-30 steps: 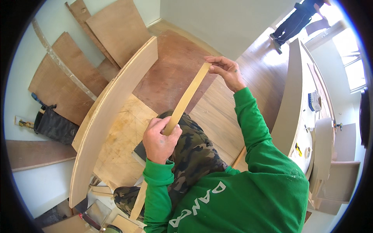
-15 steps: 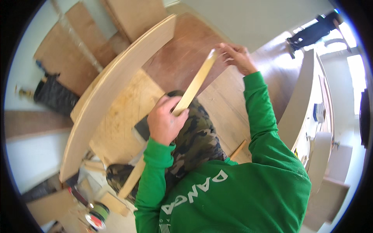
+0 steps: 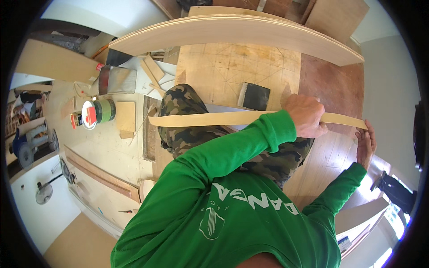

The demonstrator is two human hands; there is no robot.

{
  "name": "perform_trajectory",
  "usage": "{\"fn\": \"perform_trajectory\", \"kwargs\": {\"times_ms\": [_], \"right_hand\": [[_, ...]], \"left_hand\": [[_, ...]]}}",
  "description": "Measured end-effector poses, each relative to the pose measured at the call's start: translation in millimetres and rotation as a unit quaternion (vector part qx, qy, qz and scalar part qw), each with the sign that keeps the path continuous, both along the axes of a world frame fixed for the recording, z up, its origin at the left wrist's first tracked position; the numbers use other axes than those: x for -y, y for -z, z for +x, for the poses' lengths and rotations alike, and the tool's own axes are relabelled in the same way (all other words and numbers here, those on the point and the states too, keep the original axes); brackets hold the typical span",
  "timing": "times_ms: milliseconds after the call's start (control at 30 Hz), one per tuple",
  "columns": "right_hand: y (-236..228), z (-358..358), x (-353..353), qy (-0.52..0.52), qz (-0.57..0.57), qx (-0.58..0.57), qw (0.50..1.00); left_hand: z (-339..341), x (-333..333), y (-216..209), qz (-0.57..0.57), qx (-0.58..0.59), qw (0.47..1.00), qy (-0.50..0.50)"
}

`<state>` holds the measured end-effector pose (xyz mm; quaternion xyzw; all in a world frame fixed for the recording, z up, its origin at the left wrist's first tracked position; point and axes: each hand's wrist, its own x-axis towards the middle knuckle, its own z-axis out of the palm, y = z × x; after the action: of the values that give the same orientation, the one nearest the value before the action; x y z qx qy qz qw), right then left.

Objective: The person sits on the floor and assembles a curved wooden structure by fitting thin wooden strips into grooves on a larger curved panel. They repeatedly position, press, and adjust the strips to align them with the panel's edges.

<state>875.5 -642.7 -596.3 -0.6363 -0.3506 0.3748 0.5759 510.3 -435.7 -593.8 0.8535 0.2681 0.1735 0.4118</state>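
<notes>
A long, thin, pale wood edging strip [image 3: 201, 119] runs crosswise over my camouflage-clad knees. My left hand [image 3: 306, 115] is closed around it, well toward its right part. At the strip's right end, the fingers of my right hand [image 3: 367, 145] pinch the tip. Past my knees lies a plywood sheet [image 3: 214, 67] with pencil lines. On it, just beyond the strip, rests a dark rectangular block [image 3: 256, 97] with a pale side. A long curved-looking plywood board [image 3: 241, 33] stands on edge along the far side.
To the left are a green-banded can [image 3: 106, 110], a metal canister [image 3: 120, 80], and wood offcuts [image 3: 152, 71]. A reddish-brown panel [image 3: 330, 85] adjoins the plywood. At the lower left stands a fan [image 3: 44, 193]. Another person's dark-trousered leg [image 3: 397, 192] shows at right.
The view has swung round, so the strip now runs across rather than diagonally. My left hand has come closer to the right hand along the strip.
</notes>
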Motion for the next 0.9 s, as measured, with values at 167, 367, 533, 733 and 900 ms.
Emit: {"fn": "perform_trajectory", "kwargs": {"times_ms": [167, 367, 533, 733, 900], "right_hand": [[-5, 12, 5, 0.0, 0.043, 0.023, 0.999], [-24, 8, -13, 0.016, 0.104, 0.036, 0.994], [-67, 21, -30, 0.064, 0.153, 0.056, 0.985], [-148, 62, -49, 0.113, 0.224, 0.097, 0.963], [-189, 61, -79, 0.119, 0.246, 0.131, 0.953]], "left_hand": [[1, -5, -7, -0.029, -0.007, 1.0, 0.004], [-12, -4, -23, -0.019, 0.026, 0.998, 0.048], [-67, -12, -39, -0.024, -0.021, 0.994, 0.102], [-224, -48, -43, 0.029, -0.069, 0.997, -0.01], [-296, -46, -31, -0.025, -0.087, 0.986, -0.142]]}}
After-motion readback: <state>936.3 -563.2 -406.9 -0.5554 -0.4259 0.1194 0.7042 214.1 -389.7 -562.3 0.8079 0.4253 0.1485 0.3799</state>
